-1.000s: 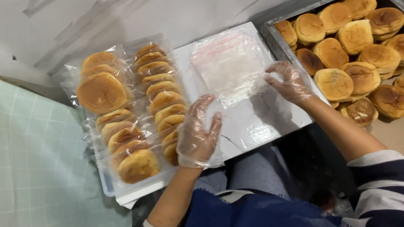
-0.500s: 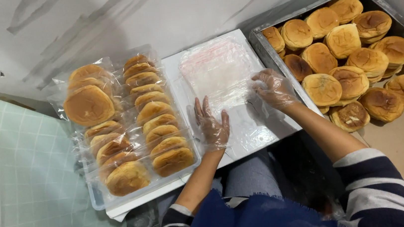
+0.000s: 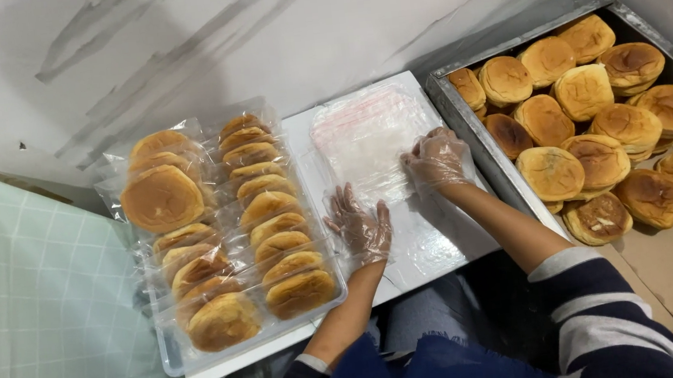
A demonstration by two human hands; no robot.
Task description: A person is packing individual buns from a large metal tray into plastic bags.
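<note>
Both hands wear thin clear gloves (2 striped sleeves behind them). The left hand [image 3: 361, 226] lies flat, fingers spread. The right hand [image 3: 436, 159] reaches further forward, fingers curled downward, forearm bare.

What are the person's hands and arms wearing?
Both hands wear thin, see-through plastic gloves, crinkly and loose: the left hand and the right hand. The forearms are bare, with sleeves pushed up toward the elbows. The sleeves are dark navy with wide pale grey stripes across them; the stripes show best on the right sleeve.
</note>
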